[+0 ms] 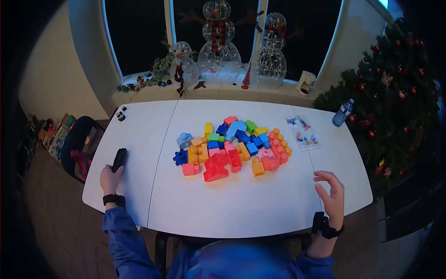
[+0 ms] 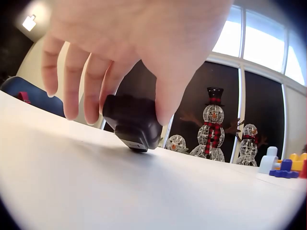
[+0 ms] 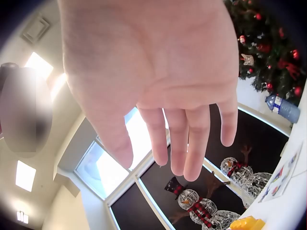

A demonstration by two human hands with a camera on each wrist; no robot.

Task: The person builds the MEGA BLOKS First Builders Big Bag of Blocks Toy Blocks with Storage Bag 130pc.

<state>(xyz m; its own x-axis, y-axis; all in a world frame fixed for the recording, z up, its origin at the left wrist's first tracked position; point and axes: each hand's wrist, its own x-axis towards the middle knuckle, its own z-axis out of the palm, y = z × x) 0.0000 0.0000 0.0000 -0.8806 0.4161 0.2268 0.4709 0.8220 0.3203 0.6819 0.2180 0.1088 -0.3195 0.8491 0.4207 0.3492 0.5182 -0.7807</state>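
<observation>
At the left side of the table, my left hand [image 1: 110,180] pinches a long black object [image 1: 120,159] between thumb and fingers. In the left wrist view the black object [image 2: 134,122] has a blocky end with a small pale label, its lower end right at the tabletop. My right hand [image 1: 331,194] is raised over the table's right side, fingers relaxed and slightly bent, palm bare. Its fingers [image 3: 178,143] hold nothing in the right wrist view. Between the hands lies a pile of colourful toy building blocks [image 1: 216,167], in red, orange, blue, green, yellow and pink.
Picture sheets [image 1: 306,139] lie right of the blocks, and a water bottle [image 1: 343,112] stands at the back right edge. Small black items [image 1: 121,115] sit at the back left corner. A chair [image 1: 74,149] is at the left, a decorated tree [image 1: 385,107] at the right.
</observation>
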